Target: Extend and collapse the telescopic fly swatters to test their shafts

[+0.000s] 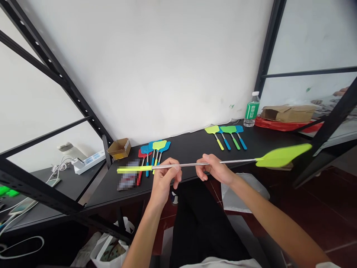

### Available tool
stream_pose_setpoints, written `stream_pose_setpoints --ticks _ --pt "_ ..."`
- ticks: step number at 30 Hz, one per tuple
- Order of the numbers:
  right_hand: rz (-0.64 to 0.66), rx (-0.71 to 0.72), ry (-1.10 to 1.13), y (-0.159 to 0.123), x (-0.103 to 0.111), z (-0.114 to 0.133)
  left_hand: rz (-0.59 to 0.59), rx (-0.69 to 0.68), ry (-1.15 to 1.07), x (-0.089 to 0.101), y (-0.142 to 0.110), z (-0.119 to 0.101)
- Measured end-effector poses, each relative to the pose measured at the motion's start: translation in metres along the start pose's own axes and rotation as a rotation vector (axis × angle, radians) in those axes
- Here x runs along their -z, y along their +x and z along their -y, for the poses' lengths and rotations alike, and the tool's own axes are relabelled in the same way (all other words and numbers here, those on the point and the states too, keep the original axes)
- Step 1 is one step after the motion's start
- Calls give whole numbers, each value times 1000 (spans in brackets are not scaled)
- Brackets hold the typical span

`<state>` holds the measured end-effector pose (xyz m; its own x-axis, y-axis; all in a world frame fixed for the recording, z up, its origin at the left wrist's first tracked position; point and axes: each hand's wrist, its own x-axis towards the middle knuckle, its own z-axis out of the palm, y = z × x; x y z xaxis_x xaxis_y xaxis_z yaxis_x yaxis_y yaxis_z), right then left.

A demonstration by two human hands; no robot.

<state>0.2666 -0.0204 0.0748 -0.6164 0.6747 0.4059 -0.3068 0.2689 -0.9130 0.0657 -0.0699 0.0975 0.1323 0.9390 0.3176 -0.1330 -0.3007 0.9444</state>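
A yellow-green fly swatter point(281, 155) with a long metal shaft is held level across my body, above the front edge of the black table. My left hand point(166, 175) pinches the shaft near the yellow handle, which points left. Farther right, the fingers of my right hand point(213, 168) are closed on the same shaft, with the swatter's head beyond them. Behind my left hand lies a pile of short swatters point(154, 149) in red, blue and yellow. Several more swatters point(228, 134), yellow, blue and green, lie in a row at the back right.
An open cardboard box point(119, 149) stands at the table's left end. At the back right are a water bottle point(251, 110) and another cardboard box point(290, 113) on red plastic. Black rack posts point(269, 44) rise on both sides. A power strip point(90, 162) lies left.
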Motion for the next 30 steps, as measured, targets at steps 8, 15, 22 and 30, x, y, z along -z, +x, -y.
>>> stream_pose_setpoints --ticks 8,15,22,30 --pt "-22 -9 49 1 -2 2 18 -85 92 7 0 8" --pt "-20 -29 114 1 -1 2 25 -86 156 8 1 12" --pt "-24 -54 128 3 -3 -1 59 -65 218 6 -1 9" --pt "-29 -64 119 3 -2 -3 80 -53 259 4 -1 8"
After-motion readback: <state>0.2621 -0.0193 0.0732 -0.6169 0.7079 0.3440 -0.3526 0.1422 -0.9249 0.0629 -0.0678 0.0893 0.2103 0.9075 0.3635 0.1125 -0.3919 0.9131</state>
